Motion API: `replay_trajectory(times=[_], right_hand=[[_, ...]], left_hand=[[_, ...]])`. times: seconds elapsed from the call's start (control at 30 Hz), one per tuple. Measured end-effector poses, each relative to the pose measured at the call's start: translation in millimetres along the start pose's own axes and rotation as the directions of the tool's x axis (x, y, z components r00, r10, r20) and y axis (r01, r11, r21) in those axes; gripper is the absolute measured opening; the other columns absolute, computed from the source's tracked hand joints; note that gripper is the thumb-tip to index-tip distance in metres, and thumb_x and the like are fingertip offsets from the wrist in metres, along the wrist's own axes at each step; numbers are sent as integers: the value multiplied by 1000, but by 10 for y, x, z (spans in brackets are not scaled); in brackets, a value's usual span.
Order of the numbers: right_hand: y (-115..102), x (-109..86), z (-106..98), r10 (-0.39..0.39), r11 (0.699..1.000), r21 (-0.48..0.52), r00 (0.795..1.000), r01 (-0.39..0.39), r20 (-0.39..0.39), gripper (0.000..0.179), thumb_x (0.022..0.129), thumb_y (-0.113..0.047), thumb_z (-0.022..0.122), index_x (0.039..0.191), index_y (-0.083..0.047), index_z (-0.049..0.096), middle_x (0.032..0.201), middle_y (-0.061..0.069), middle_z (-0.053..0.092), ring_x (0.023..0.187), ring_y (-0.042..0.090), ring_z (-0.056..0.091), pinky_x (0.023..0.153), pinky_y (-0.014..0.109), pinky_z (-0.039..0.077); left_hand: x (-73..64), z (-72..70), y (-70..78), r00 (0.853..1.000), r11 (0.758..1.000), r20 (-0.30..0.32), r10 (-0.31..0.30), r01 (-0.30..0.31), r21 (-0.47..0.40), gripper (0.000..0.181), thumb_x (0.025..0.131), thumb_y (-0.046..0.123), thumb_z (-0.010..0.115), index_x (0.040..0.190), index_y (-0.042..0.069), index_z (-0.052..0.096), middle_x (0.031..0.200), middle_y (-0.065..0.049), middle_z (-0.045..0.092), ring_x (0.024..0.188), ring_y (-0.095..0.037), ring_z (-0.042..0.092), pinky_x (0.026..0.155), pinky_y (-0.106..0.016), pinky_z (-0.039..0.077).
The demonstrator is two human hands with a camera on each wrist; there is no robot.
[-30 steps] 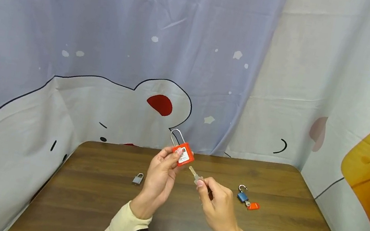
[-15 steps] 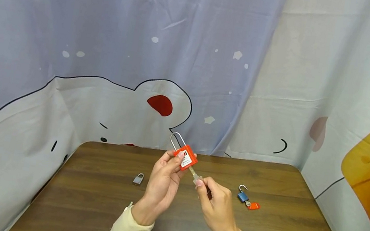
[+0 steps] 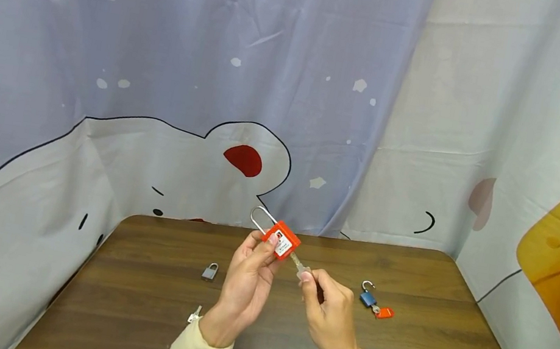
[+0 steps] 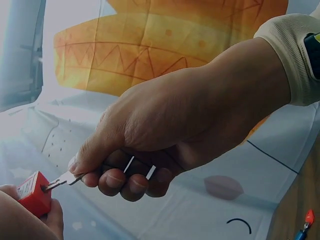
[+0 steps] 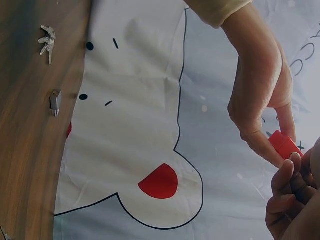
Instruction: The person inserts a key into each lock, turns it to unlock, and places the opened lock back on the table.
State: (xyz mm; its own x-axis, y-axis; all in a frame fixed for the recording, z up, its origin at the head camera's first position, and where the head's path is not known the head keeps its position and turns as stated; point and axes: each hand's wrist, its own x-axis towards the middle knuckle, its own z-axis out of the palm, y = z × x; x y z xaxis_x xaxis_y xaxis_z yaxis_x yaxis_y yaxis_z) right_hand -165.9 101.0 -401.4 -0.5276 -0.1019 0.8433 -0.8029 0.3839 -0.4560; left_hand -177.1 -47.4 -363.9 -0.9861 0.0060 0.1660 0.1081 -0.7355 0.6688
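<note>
In the head view my left hand (image 3: 246, 283) holds a red padlock (image 3: 291, 235) with a white label and a long silver shackle, thumb across its front. The shackle points up and left. My right hand (image 3: 333, 316) pinches a key (image 3: 302, 268) between thumb and forefinger, its other fingers curled. From the left wrist, the key's blade (image 4: 54, 185) meets the keyhole end of the padlock (image 4: 42, 200), with part of the blade showing outside. In the right wrist view the fingers of the left hand (image 5: 262, 80) grip the padlock (image 5: 283, 144), while the key is mostly hidden.
On the wooden table (image 3: 137, 299) a small grey padlock (image 3: 209, 272) lies left of the hands, and a bunch of keys (image 3: 195, 314) beside the left wrist. To the right lies a blue padlock (image 3: 368, 299), shackle open, with a key and an orange tag (image 3: 385, 313). A printed curtain hangs behind.
My left hand has moved right and slightly down, bringing the red padlock onto the key's tip; a gap showed between them before. The bunch of keys has come into view beside the left wrist.
</note>
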Motion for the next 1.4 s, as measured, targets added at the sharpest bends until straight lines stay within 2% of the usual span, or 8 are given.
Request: replay_trajectory(times=[0.27, 0.9, 1.03, 1.13, 1.2, 1.27, 1.33, 1.4], right_hand=[[-8, 9, -13, -20, 1000, -1, 999, 20, 26, 17, 88, 6, 63, 81, -9, 63, 61, -7, 53, 54, -5, 41, 46, 7, 33], [-41, 18, -23, -2, 1000, 23, 999, 1, 37, 20, 88, 8, 62, 79, -9, 61, 59, -4, 53, 53, -6, 40, 45, 7, 32], [-44, 15, -29, 31, 998, 59, 998, -34, 59, 23, 89, 9, 61, 79, -12, 61, 58, -4, 53, 52, -6, 41, 44, 8, 34], [-57, 18, -42, 88, 986, 132, 991, -100, 97, 25, 92, 9, 57, 79, -13, 61, 57, -3, 53, 51, -3, 44, 44, 12, 38], [-63, 19, -54, 137, 968, 194, 981, -162, 135, 26, 95, 7, 53, 79, -12, 60, 56, -1, 53, 50, 1, 47, 44, 17, 42], [-72, 22, -72, 194, 929, 278, 962, -243, 190, 25, 99, 3, 48, 79, -8, 59, 56, 4, 51, 49, 5, 48, 45, 22, 45], [-73, 25, -93, 244, 860, 385, 932, -336, 270, 28, 103, -2, 42, 79, -2, 55, 57, 9, 47, 50, 8, 47, 44, 25, 44], [-63, 27, -117, 284, 755, 486, 888, -440, 362, 33, 106, -9, 37, 78, 1, 51, 58, 7, 43, 51, 8, 45, 45, 24, 41]], left_hand=[[-24, -13, -15, 1000, 999, -4, 1, -1, 49, 14, 96, 0, 56, 102, 10, 48, 100, 0, 67, 87, -7, 67, 79, -19, 56], [-133, -8, -98, 999, 981, 37, 23, -30, 192, 22, 92, 1, 62, 107, 8, 47, 101, -1, 69, 90, -9, 67, 79, -19, 56], [-140, -7, -99, 999, 981, 42, 27, -34, 190, 22, 92, 0, 62, 107, 8, 47, 100, 0, 70, 89, -9, 67, 78, -19, 56], [-145, -6, -96, 998, 980, 51, 30, -39, 193, 23, 91, 0, 62, 107, 9, 48, 100, 1, 70, 89, -8, 67, 78, -20, 56], [-147, -8, -97, 998, 979, 59, 34, -45, 198, 24, 91, 0, 62, 107, 10, 49, 100, 2, 70, 90, -8, 67, 79, -20, 56], [-150, -9, -99, 997, 978, 67, 39, -52, 203, 25, 90, -1, 63, 107, 10, 49, 99, 3, 71, 90, -7, 67, 81, -20, 55], [-152, -14, -104, 996, 976, 77, 44, -59, 209, 25, 89, -2, 64, 106, 11, 49, 99, 4, 70, 91, -7, 66, 81, -20, 55], [-153, -20, -110, 995, 974, 89, 50, -68, 218, 26, 88, -3, 64, 105, 11, 50, 99, 5, 70, 93, -7, 66, 82, -19, 54]])
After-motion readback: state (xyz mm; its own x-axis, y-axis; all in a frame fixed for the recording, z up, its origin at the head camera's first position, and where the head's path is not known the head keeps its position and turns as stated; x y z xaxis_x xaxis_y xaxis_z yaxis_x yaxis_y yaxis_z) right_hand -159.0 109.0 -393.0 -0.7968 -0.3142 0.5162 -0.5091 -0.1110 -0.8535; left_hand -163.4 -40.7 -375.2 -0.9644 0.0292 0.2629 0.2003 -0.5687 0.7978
